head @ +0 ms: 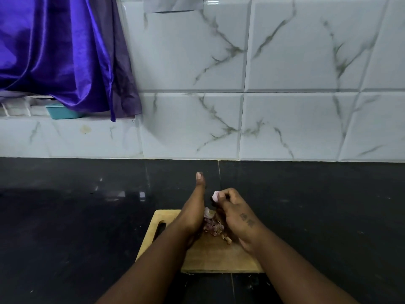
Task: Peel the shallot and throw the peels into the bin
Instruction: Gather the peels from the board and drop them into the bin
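A wooden cutting board (217,257) lies on the black counter, with a small heap of pinkish-purple shallot peels (212,224) on it between my hands. My left hand (194,209) stands on edge beside the heap, fingers straight and pressed together, thumb pointing away; it holds nothing that I can see. My right hand (235,212) is on the other side of the heap, its fingertips pinched on a pale pink shallot piece (215,195) raised just above the board's far edge. No bin is in view.
The black counter (87,216) runs wide on both sides, ending at a white marble-tiled wall (263,106). A purple curtain (61,51) hangs at the upper left over a ledge with a teal container (61,111).
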The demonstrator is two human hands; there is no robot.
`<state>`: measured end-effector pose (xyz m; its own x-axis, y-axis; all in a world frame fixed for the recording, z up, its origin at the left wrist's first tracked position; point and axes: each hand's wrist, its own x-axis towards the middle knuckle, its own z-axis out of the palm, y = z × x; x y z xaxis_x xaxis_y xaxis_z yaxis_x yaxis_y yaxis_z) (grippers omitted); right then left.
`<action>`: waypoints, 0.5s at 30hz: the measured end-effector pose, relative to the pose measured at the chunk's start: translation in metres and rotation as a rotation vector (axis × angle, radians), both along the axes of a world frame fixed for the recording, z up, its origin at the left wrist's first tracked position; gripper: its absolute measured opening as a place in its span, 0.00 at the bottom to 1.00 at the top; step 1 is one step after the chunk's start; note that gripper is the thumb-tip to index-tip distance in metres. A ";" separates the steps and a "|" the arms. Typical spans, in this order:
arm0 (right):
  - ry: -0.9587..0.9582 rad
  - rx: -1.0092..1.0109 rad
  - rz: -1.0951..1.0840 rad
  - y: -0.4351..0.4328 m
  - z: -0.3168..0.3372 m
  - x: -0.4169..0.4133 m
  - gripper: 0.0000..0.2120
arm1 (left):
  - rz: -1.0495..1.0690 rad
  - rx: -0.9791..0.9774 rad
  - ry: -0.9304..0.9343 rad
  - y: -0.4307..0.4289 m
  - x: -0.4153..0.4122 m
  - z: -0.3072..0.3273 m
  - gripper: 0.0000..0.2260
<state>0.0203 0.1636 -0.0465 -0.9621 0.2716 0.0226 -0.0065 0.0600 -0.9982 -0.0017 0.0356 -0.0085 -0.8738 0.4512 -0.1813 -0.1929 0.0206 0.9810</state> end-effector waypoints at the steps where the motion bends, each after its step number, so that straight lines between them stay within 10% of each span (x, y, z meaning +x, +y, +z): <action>1: -0.013 0.003 -0.002 -0.003 0.001 0.001 0.11 | -0.024 0.021 -0.024 0.001 0.006 0.005 0.38; 6: -0.048 -0.114 0.023 -0.023 0.005 0.013 0.13 | -0.064 0.039 0.045 0.002 0.026 0.005 0.27; 15: 0.030 -0.153 -0.245 -0.014 0.010 0.039 0.12 | 0.110 0.066 0.126 -0.024 0.028 -0.005 0.45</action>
